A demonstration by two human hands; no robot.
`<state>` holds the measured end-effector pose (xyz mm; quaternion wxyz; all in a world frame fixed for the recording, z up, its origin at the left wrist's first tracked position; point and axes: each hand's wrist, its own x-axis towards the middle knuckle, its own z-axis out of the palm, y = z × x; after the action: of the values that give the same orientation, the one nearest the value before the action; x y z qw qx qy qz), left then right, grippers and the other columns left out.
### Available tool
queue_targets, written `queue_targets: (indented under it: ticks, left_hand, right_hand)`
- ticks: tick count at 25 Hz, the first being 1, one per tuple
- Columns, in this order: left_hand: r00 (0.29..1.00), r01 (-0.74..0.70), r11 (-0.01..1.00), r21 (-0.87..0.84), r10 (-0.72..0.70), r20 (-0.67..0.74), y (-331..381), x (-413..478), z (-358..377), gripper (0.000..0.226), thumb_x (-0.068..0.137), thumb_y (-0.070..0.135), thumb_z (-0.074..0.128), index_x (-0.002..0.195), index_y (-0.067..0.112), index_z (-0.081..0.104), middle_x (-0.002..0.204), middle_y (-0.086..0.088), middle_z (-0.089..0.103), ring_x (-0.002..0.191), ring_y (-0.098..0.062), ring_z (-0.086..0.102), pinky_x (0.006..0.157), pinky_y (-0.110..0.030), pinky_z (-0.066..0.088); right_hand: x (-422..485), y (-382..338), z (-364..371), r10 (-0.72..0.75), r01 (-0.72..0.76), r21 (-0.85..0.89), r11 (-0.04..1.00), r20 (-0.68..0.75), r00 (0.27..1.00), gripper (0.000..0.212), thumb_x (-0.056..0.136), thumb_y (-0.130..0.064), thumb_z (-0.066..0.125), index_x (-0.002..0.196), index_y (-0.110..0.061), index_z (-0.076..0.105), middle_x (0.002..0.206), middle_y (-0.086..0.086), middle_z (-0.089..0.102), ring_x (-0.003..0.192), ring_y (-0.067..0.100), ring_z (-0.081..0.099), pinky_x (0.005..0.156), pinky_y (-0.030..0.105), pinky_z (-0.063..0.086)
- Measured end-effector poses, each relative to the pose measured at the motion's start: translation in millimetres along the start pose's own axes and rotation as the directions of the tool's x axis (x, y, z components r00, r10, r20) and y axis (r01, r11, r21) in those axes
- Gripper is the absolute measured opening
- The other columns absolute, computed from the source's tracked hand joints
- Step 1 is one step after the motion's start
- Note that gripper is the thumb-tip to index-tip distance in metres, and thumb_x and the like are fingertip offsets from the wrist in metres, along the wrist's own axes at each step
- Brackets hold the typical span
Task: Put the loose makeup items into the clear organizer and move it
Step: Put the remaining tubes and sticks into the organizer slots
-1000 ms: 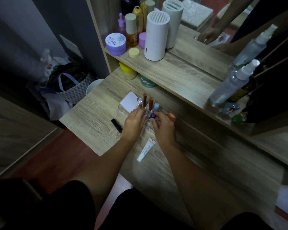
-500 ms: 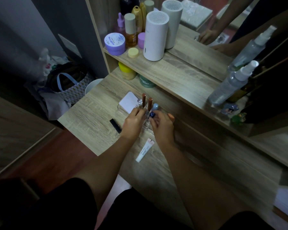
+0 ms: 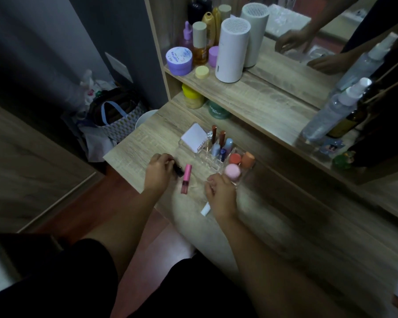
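Note:
The clear organizer (image 3: 210, 163) stands on the wooden desk (image 3: 133, 154). It holds a white compact (image 3: 194, 137), several upright lip tubes (image 3: 218, 143), and pink (image 3: 232, 171) and orange sponges (image 3: 235, 159). My left hand (image 3: 157, 173) rests on the desk left of the organizer, with its fingertips closed on a black tube (image 3: 178, 169). A pink lip gloss tube (image 3: 186, 179) lies flat between my hands. Just in front of the organizer my right hand (image 3: 218, 193) hovers, fingers loosely apart. It covers most of a white tube (image 3: 205, 209) lying on the desk.
A shelf (image 3: 251, 97) above the desk carries a white cylinder (image 3: 231, 50), a purple jar (image 3: 179, 60) and bottles, with spray bottles (image 3: 331, 115) to the right. A mirror stands behind. Jars sit under the shelf. Bags (image 3: 117, 120) lie on the floor left of the desk's edge.
Both hands have drawn back from the organizer. The left went left to the black tube, the right came toward me over the white tube. The pink tube now shows on the desk.

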<state>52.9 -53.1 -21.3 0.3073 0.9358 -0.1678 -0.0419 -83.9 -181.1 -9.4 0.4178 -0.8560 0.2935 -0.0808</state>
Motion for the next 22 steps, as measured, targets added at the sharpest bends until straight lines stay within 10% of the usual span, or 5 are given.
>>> queue_targets:
  ticks: [12,16,22]
  left_hand:
    - [0.913,0.253,0.966,-0.044,-0.224,0.342,-2,34,8,0.035,0.084,0.025,0.067,0.113,0.008,0.059,0.107,-0.016,0.066,0.101,-0.029,0.061,0.083,-0.029,0.046]
    - [0.818,0.538,0.737,-0.408,-0.340,0.465,-7,35,-1,0.029,0.084,0.004,0.064,0.112,0.002,0.059,0.099,-0.014,0.058,0.086,-0.023,0.059,0.076,-0.032,0.053]
    - [0.828,0.528,0.496,-0.689,-0.122,0.547,-4,32,-17,0.019,0.091,-0.002,0.053,0.107,0.005,0.060,0.081,-0.006,0.054,0.077,-0.012,0.059,0.065,-0.013,0.057]
  right_hand:
    - [24,-29,57,0.265,-0.243,-0.138,0.960,0.175,0.948,0.037,0.078,-0.016,0.067,0.110,-0.001,0.056,0.111,0.020,0.064,0.103,0.034,0.060,0.084,0.037,0.047]
    - [20,-23,46,0.250,-0.245,-0.050,0.968,0.172,0.953,0.026,0.081,-0.017,0.064,0.104,-0.006,0.065,0.099,0.018,0.070,0.094,0.035,0.064,0.079,0.037,0.050]
    - [19,-15,25,0.145,-0.150,0.155,0.976,0.043,0.989,0.031,0.081,-0.007,0.061,0.112,-0.007,0.065,0.098,0.019,0.067,0.090,0.034,0.062,0.082,0.043,0.053]
